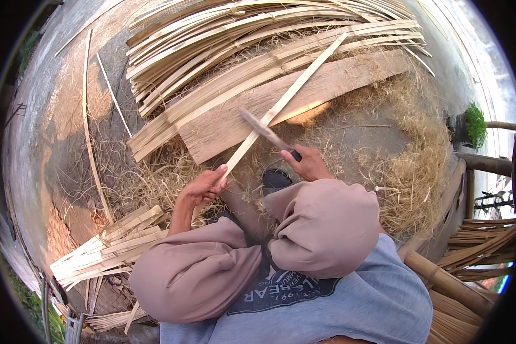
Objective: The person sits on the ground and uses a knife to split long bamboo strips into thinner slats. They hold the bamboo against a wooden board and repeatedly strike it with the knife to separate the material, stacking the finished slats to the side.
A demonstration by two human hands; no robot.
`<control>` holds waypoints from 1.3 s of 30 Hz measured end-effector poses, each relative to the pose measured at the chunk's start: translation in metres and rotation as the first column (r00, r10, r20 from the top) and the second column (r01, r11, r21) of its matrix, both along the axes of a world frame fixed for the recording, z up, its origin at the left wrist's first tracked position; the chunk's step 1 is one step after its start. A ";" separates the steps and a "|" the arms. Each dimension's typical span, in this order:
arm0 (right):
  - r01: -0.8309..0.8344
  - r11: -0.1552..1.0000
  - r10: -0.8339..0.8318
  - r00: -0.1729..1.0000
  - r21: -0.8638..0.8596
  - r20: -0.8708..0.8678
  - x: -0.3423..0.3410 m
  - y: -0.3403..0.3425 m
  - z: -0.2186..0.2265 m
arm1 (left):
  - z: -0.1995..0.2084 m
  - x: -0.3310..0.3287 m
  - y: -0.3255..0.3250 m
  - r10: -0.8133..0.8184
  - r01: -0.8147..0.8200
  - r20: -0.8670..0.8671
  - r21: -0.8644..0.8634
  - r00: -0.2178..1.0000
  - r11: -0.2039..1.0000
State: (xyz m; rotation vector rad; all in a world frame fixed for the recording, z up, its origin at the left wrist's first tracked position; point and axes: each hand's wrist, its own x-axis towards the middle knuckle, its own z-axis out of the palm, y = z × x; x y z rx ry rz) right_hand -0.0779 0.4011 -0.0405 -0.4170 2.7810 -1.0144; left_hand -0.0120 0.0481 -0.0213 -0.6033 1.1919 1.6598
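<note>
A long pale bamboo strip (pixel 250 141) runs slantwise away from me, its far part over a wide wooden plank (pixel 212 131). The near end is pinched between the thumb and fingers of my left hand (pixel 203 186). My right hand (pixel 309 164) is wrapped round the dark handle of a knife (pixel 265 129). Its blade lies across the strip near the plank's front edge; whether it touches the strip, I cannot tell.
A big stack of bamboo strips (pixel 212 49) lies beyond the plank. Curly shavings (pixel 410 172) cover the ground at right and around the plank. Another bundle of strips (pixel 112 249) rests at my left. Bamboo poles (pixel 447 284) stand at lower right, by a green plant (pixel 475 126) farther up.
</note>
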 end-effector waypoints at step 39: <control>0.601 0.733 -0.217 0.651 -0.319 0.727 0.018 -0.002 -0.021 | 0.029 0.003 -0.029 -0.269 0.060 -0.323 -0.534 0.908 0.843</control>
